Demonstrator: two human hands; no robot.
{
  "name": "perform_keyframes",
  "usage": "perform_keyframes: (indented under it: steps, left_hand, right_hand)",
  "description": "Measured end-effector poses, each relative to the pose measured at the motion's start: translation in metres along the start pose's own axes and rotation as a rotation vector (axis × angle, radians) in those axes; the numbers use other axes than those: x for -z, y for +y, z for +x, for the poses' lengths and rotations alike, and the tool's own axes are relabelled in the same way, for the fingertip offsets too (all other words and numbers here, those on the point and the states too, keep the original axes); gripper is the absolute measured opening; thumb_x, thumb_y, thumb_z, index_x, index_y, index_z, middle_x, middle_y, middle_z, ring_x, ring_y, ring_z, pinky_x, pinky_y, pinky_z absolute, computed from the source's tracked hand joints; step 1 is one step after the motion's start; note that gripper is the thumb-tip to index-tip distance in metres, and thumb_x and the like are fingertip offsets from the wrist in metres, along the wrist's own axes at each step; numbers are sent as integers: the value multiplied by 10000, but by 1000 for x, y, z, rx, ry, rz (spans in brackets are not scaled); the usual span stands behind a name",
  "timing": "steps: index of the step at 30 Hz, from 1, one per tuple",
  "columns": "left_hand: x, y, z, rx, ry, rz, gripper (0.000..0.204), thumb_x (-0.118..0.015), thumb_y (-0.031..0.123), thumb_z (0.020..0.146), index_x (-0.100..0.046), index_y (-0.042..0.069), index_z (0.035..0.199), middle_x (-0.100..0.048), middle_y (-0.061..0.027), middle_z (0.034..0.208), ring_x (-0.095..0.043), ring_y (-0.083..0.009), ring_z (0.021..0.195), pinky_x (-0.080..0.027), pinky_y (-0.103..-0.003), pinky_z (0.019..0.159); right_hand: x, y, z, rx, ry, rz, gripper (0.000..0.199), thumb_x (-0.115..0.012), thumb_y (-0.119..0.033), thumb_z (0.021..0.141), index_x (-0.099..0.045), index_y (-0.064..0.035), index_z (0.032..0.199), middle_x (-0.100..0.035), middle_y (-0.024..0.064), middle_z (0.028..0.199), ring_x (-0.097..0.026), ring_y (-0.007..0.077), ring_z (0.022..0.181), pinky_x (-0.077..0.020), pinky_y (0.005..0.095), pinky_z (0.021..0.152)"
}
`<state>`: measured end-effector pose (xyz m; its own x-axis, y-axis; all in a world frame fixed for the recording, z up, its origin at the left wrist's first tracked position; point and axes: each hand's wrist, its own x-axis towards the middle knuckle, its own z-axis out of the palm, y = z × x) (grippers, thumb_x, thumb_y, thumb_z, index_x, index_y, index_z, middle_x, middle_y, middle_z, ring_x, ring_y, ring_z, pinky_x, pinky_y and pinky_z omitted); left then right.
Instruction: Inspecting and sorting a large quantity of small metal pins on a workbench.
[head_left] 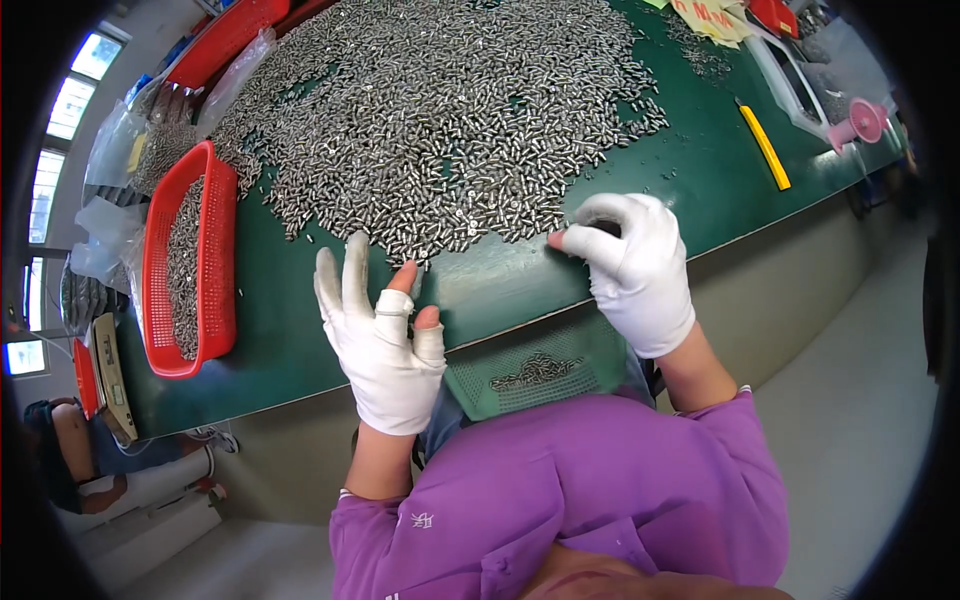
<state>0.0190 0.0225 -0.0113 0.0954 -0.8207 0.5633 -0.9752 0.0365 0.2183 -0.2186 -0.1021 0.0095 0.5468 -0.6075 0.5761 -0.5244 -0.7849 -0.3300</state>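
A wide heap of small shiny metal pins [440, 120] covers much of the green tabletop [490, 285]. My left hand [385, 345], in a white glove with bare thumb and index tips, has its fingers spread. Its index fingertip touches pins at the heap's near edge. To the right, my gloved right hand [635, 260] is closed, thumb and fingers drawn together just off the heap's near right edge. Whatever may be between those fingers is hidden. Below the table edge, at my lap, a green plastic basket [480, 395] holds a small pile of the same pins.
A red plastic basket [220, 270] with more pins stands at the left, near a scale [112, 380]. A yellow-handled cutter [765, 148] lies at the right, with a pink funnel-like piece [858, 124] beyond it. Clear plastic bags [108, 240] crowd the left edge.
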Motion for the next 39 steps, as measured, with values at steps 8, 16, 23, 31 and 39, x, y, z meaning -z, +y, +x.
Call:
perform_keyframes:
  steps: [8,16,23,31,39]
  left_hand:
    - [-6,2,4,12,-34,-50,315,-672,296,932,-682,134,1203,-452,-195,1536,-382,-540,1400,-342,-629,1124]
    - [-4,9,13,-39,-30,-37,289,-659,272,980,-520,128,1188,-552,-185,1470,-432,-552,1376,-386,-586,1105]
    - [-16,32,34,-5,-144,-78,494,-807,173,744,-663,52,1201,-465,-229,1488,-357,-552,1388,-323,-650,1139]
    - [-29,33,47,14,-126,-43,465,-782,169,781,-675,54,1218,-481,-244,1467,-365,-551,1380,-324,-646,1142]
    - [-21,33,39,25,-138,-75,368,-818,169,760,-677,132,1097,-478,-181,1525,-392,-514,1417,-378,-595,1119]
  right_hand:
    - [1,-2,8,207,-153,-102,197,-664,-144,770,-725,-160,956,-623,44,962,-615,244,841,-495,402,699]
    - [26,38,1,140,-7,-322,245,-680,-79,711,-719,-147,943,-633,28,918,-624,261,798,-513,405,654]
    - [11,27,18,-78,159,-229,137,-796,-167,749,-700,-169,847,-664,19,942,-633,286,900,-516,441,767]
    - [-31,-12,41,80,-84,-29,373,-780,-163,741,-685,-80,1092,-644,93,1161,-613,321,1095,-519,448,886]
    - [-30,-12,29,150,-99,80,282,-783,-190,713,-685,-117,967,-631,78,1148,-585,318,1186,-508,465,943]
